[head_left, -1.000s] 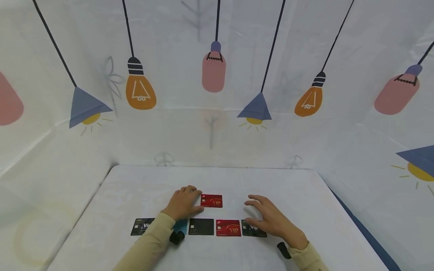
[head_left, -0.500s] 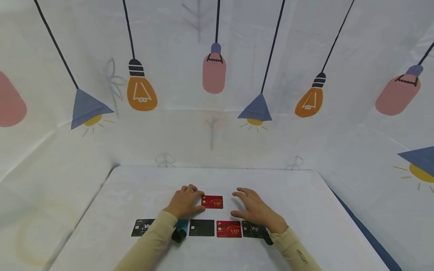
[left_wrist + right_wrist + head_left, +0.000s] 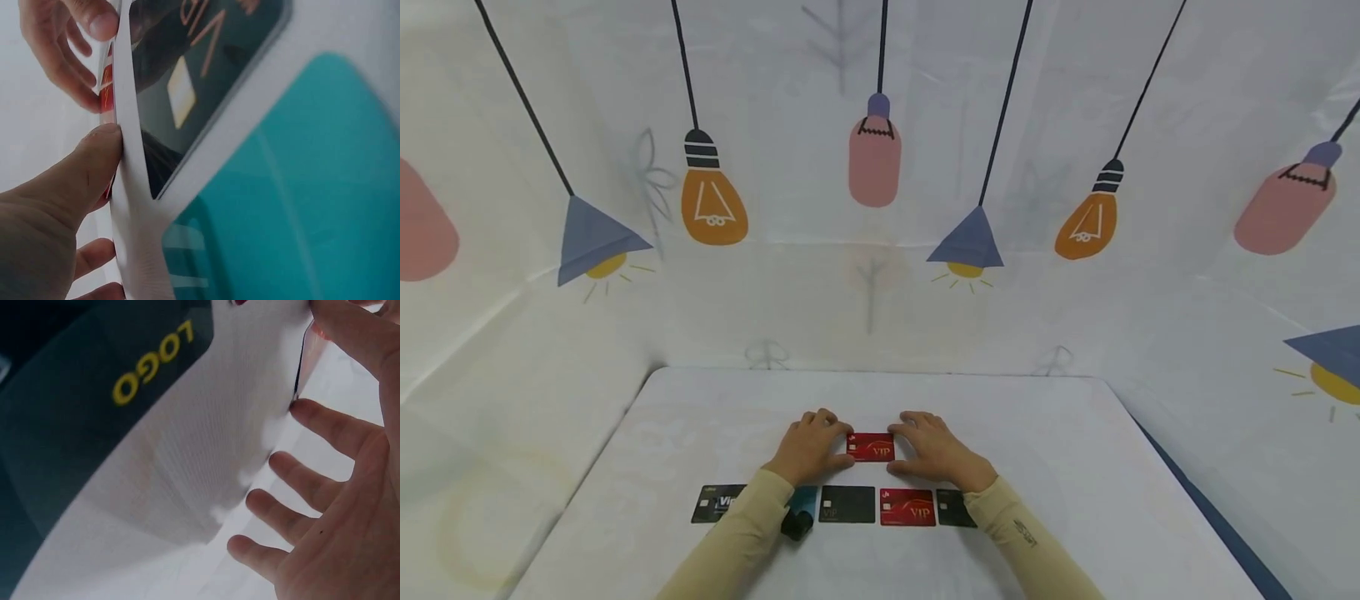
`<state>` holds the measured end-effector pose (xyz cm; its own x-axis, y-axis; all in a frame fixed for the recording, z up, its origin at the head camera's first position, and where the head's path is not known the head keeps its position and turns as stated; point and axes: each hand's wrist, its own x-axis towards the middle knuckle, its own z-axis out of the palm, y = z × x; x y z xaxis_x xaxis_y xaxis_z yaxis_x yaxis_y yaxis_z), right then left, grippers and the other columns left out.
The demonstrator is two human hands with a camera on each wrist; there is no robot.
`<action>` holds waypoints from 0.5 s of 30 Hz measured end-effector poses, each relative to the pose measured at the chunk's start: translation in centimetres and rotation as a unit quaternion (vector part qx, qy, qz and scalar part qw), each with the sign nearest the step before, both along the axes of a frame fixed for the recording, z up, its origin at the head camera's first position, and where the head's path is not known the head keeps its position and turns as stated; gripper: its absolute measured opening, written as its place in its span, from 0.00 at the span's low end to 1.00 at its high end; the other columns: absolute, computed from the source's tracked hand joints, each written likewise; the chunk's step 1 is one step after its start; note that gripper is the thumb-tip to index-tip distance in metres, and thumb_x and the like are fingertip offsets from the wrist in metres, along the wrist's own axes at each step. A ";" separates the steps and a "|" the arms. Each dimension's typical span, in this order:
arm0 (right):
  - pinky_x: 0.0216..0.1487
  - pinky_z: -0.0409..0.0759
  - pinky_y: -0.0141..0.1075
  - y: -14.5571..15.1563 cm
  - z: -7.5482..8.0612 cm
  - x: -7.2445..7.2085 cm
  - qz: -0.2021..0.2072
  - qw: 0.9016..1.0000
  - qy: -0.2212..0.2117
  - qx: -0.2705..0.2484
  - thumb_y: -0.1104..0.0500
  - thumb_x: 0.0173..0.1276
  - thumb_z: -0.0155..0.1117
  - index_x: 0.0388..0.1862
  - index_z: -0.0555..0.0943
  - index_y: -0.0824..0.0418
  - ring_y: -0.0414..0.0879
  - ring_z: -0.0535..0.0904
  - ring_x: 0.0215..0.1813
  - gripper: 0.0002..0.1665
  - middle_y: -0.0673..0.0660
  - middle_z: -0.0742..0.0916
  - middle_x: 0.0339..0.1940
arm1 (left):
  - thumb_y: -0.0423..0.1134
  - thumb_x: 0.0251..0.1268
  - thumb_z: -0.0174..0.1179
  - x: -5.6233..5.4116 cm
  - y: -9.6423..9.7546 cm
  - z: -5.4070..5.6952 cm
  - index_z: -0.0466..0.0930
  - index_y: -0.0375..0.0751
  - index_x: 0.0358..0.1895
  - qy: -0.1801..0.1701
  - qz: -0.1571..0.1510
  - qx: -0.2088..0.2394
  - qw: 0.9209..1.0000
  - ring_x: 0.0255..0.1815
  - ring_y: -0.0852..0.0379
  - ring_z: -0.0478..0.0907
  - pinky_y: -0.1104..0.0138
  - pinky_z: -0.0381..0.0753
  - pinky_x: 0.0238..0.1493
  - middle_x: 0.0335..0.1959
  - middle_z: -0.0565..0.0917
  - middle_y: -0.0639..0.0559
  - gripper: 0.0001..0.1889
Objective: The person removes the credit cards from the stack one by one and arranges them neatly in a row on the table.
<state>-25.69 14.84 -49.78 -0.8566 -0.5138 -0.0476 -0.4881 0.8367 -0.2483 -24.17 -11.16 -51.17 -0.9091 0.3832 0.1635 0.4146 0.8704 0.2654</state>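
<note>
A red VIP card (image 3: 870, 447) lies above a row of cards in the head view. My left hand (image 3: 808, 447) holds its left end, thumb at the near corner and forefinger at the far one. At the right end, my right hand (image 3: 940, 452) has thumb and forefinger at the two corners. In the left wrist view the red card (image 3: 107, 94) shows as a thin strip beyond my left thumb (image 3: 94, 162). The right wrist view has a forefinger (image 3: 325, 422) tip at the card's corner, with the other fingers spread.
Nearer me runs the row: a dark VIP card (image 3: 718, 503), a teal card (image 3: 803, 502) partly behind my left sleeve, a black card (image 3: 847, 504), another red VIP card (image 3: 907, 507) and a dark green card (image 3: 955, 508) partly under my right sleeve. The white table (image 3: 1060, 433) meets a printed curtain.
My right hand has moved left over the table to the red card's right end, and its sleeve now covers part of the dark green card. My left hand has stayed at the left end.
</note>
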 end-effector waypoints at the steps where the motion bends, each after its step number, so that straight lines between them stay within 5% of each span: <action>1: 0.76 0.59 0.58 -0.1 0.0 0.0 0.001 1.000 0.001 -0.001 0.37 0.62 0.73 0.70 0.76 0.49 0.59 0.63 0.75 0.40 0.59 0.72 0.74 | 0.58 0.60 0.72 0.0 0.0 0.0 0.83 0.53 0.58 0.002 0.000 0.000 1.000 0.59 0.40 0.74 0.42 0.75 0.61 0.57 0.78 0.45 0.25; 15: 0.76 0.61 0.55 -0.5 -0.2 -0.2 0.016 0.999 0.026 -0.012 0.38 0.61 0.74 0.61 0.82 0.50 0.55 0.65 0.75 0.32 0.56 0.74 0.73 | 0.59 0.60 0.71 -0.1 -0.2 -0.6 0.82 0.56 0.59 0.019 -0.004 -0.007 1.000 0.61 0.40 0.74 0.42 0.74 0.63 0.59 0.78 0.46 0.25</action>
